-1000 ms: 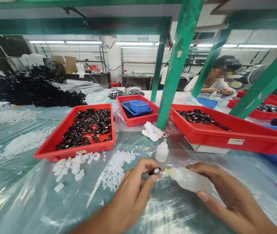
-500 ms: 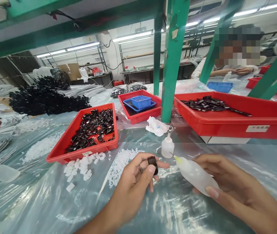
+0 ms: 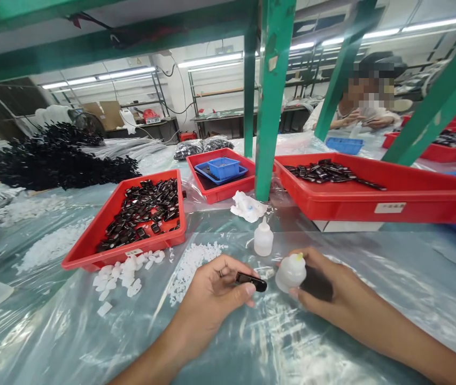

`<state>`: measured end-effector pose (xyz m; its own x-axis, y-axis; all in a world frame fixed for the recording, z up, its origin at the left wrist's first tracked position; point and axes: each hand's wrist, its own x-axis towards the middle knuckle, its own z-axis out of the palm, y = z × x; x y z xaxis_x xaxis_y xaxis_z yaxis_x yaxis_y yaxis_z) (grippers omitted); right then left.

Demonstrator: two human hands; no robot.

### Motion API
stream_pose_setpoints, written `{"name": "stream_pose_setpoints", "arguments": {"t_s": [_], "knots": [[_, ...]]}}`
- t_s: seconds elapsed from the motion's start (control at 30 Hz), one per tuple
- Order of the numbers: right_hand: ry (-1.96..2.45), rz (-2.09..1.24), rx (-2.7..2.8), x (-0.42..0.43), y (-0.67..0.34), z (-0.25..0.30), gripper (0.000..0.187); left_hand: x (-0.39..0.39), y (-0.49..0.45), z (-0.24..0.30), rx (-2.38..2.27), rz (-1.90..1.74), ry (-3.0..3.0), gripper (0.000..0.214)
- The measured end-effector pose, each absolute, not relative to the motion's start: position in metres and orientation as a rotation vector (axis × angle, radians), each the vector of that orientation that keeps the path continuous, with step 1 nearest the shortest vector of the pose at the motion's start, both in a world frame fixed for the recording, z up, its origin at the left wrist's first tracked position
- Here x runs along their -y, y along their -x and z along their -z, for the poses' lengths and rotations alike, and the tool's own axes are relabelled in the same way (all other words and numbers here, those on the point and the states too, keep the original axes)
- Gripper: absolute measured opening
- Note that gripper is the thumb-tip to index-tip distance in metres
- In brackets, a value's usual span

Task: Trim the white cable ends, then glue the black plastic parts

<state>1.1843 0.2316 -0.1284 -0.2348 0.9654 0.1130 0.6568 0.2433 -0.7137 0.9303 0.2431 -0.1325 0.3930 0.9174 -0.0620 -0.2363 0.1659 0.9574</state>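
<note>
Between thumb and fingers, my left hand (image 3: pixel 222 299) pinches a small glossy black plastic piece (image 3: pixel 252 280), its rounded end pointing right. My right hand (image 3: pixel 319 283) is closed round a translucent squeeze bottle (image 3: pixel 291 272) with a yellowish tip, held roughly upright just right of the black piece and apart from it. Behind the hands, a second small dropper bottle (image 3: pixel 263 238) stands on the plastic-covered table. Small white bits (image 3: pixel 195 262) lie scattered left of my left hand, beside larger white pieces (image 3: pixel 125 275).
A red tray (image 3: pixel 175 238) of black pieces stands at left. Another red tray (image 3: pixel 424 203) is at right, behind a green post (image 3: pixel 270 107). Blue bins (image 3: pixel 223 168) sit in a smaller red tray. A crumpled white wad (image 3: pixel 247 206) lies near the post. A co-worker sits across the table.
The squeeze bottle has swung from tilted, tip pointing left, to roughly upright. The black piece has turned in my left hand and now lies lengthwise. The view has shifted slightly to the right.
</note>
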Motion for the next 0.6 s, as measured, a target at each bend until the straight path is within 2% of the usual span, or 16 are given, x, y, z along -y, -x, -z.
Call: {"name": "stream_pose_setpoints", "arguments": {"t_s": [0.07,0.17,0.37,0.6], "knots": [[1.385,-0.494,1.927,-0.227,-1.186,0.121,0.029,-0.241,-0.931,0.131,-0.777,-0.945,-1.090,0.028],[1.098,-0.200,1.907,-0.215,-1.184,0.105,0.007,-0.235,-0.935,0.131,-0.757,-0.952,-1.076,0.024],[0.928,-0.492,2.233,-0.195,-1.166,0.098,0.010,-0.215,-0.942,0.133,-0.674,-1.007,-1.354,0.015],[0.824,-0.399,2.387,-0.201,-1.175,0.110,0.008,-0.217,-0.935,0.125,-0.704,-0.925,-1.819,0.016]]}}
